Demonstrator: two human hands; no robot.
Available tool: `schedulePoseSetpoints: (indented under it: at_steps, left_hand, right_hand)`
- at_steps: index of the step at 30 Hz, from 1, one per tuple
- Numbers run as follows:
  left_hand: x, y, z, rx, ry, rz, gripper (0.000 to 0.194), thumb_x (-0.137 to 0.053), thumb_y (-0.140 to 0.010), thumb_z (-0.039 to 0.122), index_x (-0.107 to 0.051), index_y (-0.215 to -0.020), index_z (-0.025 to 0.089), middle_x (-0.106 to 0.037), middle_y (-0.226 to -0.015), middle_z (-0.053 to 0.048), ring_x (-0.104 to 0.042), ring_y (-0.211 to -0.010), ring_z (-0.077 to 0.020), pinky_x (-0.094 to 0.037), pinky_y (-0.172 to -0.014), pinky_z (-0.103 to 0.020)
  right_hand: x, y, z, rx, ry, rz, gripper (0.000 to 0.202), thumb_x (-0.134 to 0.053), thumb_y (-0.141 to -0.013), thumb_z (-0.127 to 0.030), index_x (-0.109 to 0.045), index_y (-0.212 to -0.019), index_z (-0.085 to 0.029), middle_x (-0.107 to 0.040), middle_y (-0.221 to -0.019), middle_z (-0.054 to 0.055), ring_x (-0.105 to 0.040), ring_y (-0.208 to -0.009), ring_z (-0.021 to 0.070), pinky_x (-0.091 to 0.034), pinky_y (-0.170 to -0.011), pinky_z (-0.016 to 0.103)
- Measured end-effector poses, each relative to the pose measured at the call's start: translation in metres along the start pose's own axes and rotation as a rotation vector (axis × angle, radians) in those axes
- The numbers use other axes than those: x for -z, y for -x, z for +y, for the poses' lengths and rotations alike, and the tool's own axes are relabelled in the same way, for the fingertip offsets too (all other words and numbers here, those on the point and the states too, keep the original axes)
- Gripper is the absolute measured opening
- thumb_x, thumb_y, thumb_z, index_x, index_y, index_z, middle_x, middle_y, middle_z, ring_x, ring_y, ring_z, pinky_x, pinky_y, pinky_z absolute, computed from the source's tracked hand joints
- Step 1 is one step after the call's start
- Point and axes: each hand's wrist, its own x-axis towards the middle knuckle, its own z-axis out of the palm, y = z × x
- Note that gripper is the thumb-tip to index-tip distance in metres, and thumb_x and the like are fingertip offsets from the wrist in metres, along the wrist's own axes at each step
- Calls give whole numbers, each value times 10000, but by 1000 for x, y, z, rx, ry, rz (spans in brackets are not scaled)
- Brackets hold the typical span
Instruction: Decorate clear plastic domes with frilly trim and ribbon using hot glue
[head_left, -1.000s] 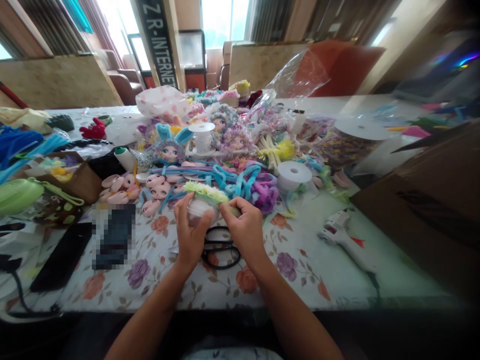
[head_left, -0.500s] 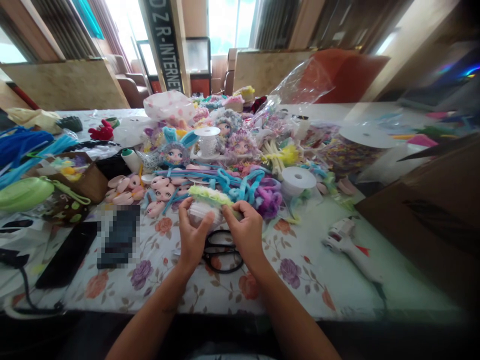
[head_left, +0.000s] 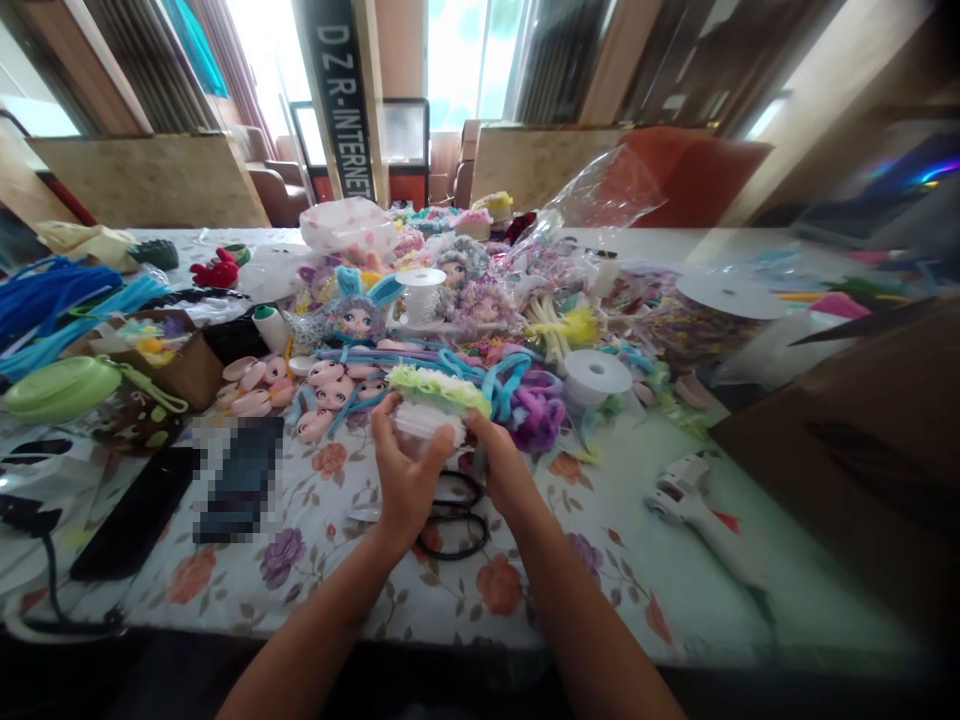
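Both my hands are around a white ribbed piece with yellow-green fluffy trim (head_left: 435,385), held above the near part of the table. My left hand (head_left: 409,475) wraps its left side, thumb across the white front. My right hand (head_left: 504,465) grips the right end of the trim; its fingertips are partly hidden. Below them, black-handled scissors (head_left: 454,540) lie on the flowered cloth, their blades mostly covered by my left hand. Just beyond are doll faces (head_left: 330,390), blue fuzzy strips (head_left: 510,375) and a purple fuzzy bundle (head_left: 536,410).
A white glue gun (head_left: 697,510) lies at the right beside a large brown box (head_left: 847,440). Two dark phones, one black (head_left: 139,515) and one blurred out (head_left: 240,480), lie left. White spools (head_left: 596,375), finished dolls (head_left: 356,315) and plastic bags (head_left: 600,195) crowd the back.
The view has tilted slightly up. My right hand has shifted right and down along the trim, with its fingers less bunched. My left hand keeps its hold on the piece.
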Motion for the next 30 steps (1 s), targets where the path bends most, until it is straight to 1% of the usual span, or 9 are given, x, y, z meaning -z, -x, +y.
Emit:
schedulePoseSetpoints:
  at_steps: [2,5,7,11,15,17,22,26,30]
  left_hand:
    - [-4,3,1,9,26,-7,634,-735,-746,457,-469,-1250,179,-582,-1221,-132,-614,-1097,-250,-506,-931,-375]
    - [-6,7,-1,6,59,-24,629,-732,-752,453,-462,-1252,183,-592,-1222,-129,-616,-1097,-247,-506,-931,-371]
    - [-6,9,-4,3,78,-47,633,-722,-763,451,-446,-1269,189,-590,-1234,-129,-610,-1110,-245,-503,-938,-370]
    - [-3,7,-4,12,117,-137,624,-699,-776,457,-436,-1279,198,-579,-1249,-125,-599,-1137,-251,-491,-962,-374]
    - [2,-1,2,82,206,-253,583,-725,-748,439,-475,-1219,203,-609,-1191,-102,-623,-1084,-245,-503,-929,-358]
    - [4,-7,5,137,228,-279,545,-751,-728,417,-503,-1161,199,-633,-1132,-87,-636,-1042,-236,-509,-906,-349]
    - [8,-15,8,233,234,-294,508,-793,-694,347,-521,-1097,199,-646,-1117,-69,-627,-1043,-228,-498,-918,-352]
    - [7,-14,5,224,288,-292,459,-776,-706,302,-524,-1076,202,-636,-1077,-47,-619,-1022,-208,-493,-904,-326]
    - [4,-15,-3,255,372,-238,208,-642,-795,311,-532,-937,206,-612,-905,3,-596,-800,-137,-475,-703,-232]
  right_hand:
    - [-2,2,0,-4,-173,-54,326,-716,-712,-490,-696,-850,-196,-662,-729,-4,-564,-614,139,-462,-570,240]
    - [-4,4,0,22,-282,-56,236,-727,-690,-397,-703,-837,-214,-687,-744,-18,-595,-658,147,-495,-636,244]
    - [-4,4,0,42,-272,-16,222,-727,-667,-372,-699,-811,-205,-701,-750,-11,-607,-674,162,-506,-659,260]
    - [-1,5,2,114,-235,23,273,-736,-618,-329,-703,-854,-195,-741,-855,20,-658,-784,213,-529,-736,306]
    - [4,5,3,166,-180,25,299,-742,-610,-306,-704,-891,-212,-750,-917,25,-684,-849,231,-538,-745,313]
    - [4,5,5,181,-164,5,350,-750,-617,-308,-700,-953,-225,-750,-991,29,-686,-931,245,-539,-797,326]
    - [2,3,10,207,-186,-9,523,-803,-587,-285,-658,-1087,-243,-739,-1079,33,-667,-1032,269,-524,-895,362]
    - [1,4,10,211,-183,-23,562,-806,-584,-274,-641,-1120,-241,-729,-1114,36,-656,-1060,270,-516,-919,362]
    - [0,7,8,171,-207,4,547,-762,-605,-278,-635,-1135,-230,-732,-1104,42,-663,-1044,272,-537,-867,356]
